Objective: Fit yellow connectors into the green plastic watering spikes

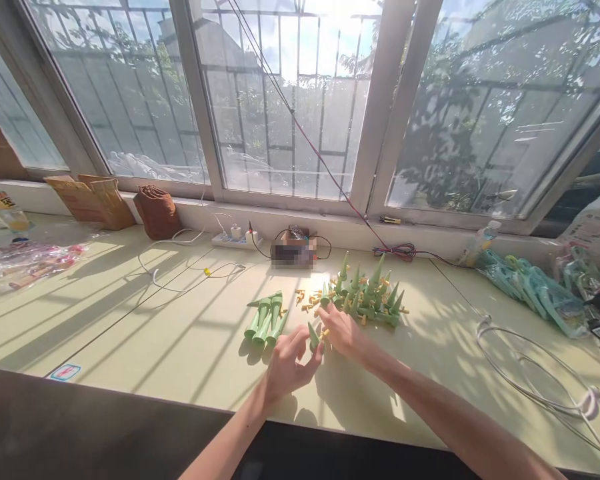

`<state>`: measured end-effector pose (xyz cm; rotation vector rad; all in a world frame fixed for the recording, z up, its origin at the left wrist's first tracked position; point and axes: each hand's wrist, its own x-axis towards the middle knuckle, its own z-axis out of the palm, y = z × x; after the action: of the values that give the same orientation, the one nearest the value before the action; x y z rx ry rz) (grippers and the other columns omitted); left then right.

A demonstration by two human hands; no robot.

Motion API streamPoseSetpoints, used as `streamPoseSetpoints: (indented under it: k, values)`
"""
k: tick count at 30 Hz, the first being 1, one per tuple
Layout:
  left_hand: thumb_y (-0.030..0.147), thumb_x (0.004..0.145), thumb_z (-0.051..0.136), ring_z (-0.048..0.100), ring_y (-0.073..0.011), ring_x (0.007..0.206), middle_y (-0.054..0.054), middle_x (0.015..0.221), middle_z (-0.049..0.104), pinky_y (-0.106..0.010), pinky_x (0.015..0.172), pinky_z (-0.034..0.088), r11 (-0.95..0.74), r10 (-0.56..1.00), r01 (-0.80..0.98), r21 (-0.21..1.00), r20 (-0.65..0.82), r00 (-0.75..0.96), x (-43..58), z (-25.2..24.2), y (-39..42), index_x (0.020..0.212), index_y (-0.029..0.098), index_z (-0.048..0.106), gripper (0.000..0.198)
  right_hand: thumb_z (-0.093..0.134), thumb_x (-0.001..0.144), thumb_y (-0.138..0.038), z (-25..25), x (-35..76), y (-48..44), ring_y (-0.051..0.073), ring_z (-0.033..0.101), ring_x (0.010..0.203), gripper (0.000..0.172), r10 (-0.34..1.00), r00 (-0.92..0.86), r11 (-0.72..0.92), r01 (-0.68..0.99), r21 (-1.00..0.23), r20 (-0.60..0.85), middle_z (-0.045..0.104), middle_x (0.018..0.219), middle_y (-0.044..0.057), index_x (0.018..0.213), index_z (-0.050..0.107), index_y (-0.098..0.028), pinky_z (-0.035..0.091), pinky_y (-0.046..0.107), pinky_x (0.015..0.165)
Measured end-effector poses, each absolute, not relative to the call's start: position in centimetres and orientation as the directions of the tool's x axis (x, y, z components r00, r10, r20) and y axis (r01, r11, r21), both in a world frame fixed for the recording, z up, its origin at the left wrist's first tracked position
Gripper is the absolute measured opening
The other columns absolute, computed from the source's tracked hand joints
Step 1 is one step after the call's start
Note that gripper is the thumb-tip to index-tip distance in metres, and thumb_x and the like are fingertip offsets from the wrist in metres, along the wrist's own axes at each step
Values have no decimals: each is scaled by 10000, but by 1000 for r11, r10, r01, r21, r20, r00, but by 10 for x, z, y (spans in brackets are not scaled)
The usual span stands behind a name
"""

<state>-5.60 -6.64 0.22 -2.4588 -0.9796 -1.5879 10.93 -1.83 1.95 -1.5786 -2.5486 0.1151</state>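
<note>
My left hand [291, 361] is closed on a green plastic watering spike [313, 336], pinched between thumb and fingers just above the table. A small yellow valve [325, 335] sticks out from its side. Beyond it, my right hand [344, 331] has its fingers bent together at the near edge of the loose yellow valves [310, 303]; what its fingertips grip, if anything, is hidden. A dense group of green spikes with yellow valves [373, 293] stands right behind that hand. To the left, several green spikes [264, 319] lie side by side.
A small cardboard box [300, 235] and a white power strip [236, 239] sit along the windowsill. Coiled white cable [525, 380] and bagged teal items [535, 287] lie at the right. A brown pouch [156, 212] and plastic-wrapped pieces [30, 263] are at the left.
</note>
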Motion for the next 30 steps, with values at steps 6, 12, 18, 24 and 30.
streamPoseSetpoints:
  k: [6,12,18,24,30]
  values:
    - [90,848,622,410,-73,468,70,613,429,-209,460,352,-803,480,518,295,835,269,-54,4,-68,914,198,539,151,402,964,-71,11,142,-36,83,408,536,222,708,-555,692,669,-270,438,534,873,31,878,583,-166,335,223,512]
    - [114,866,617,482,-70,492,32,699,545,-202,466,394,-816,544,423,393,770,333,-36,23,-54,941,194,560,123,395,1029,-161,13,174,-40,106,499,598,209,584,-460,796,487,-360,669,596,1002,81,1069,598,-188,446,240,562]
    - [140,852,629,475,-58,456,44,658,540,-185,444,383,-858,496,342,384,794,353,-7,54,-29,901,184,556,98,388,1043,-192,4,193,-41,103,480,593,246,590,-262,788,391,-475,764,539,992,84,1135,616,-198,450,247,535]
    - [124,858,599,484,-46,447,48,654,527,-152,417,377,-856,510,319,408,770,384,3,52,-10,870,186,565,72,441,1034,-346,6,195,-42,122,509,614,243,738,-49,639,370,-674,673,551,877,41,1004,633,-200,483,257,560]
    - [132,862,601,486,-44,437,42,670,556,-148,403,381,-826,563,299,478,727,394,-3,30,-8,941,189,583,99,513,996,-386,7,193,-45,123,501,594,231,782,80,554,366,-748,618,530,723,-6,956,636,-195,482,255,571]
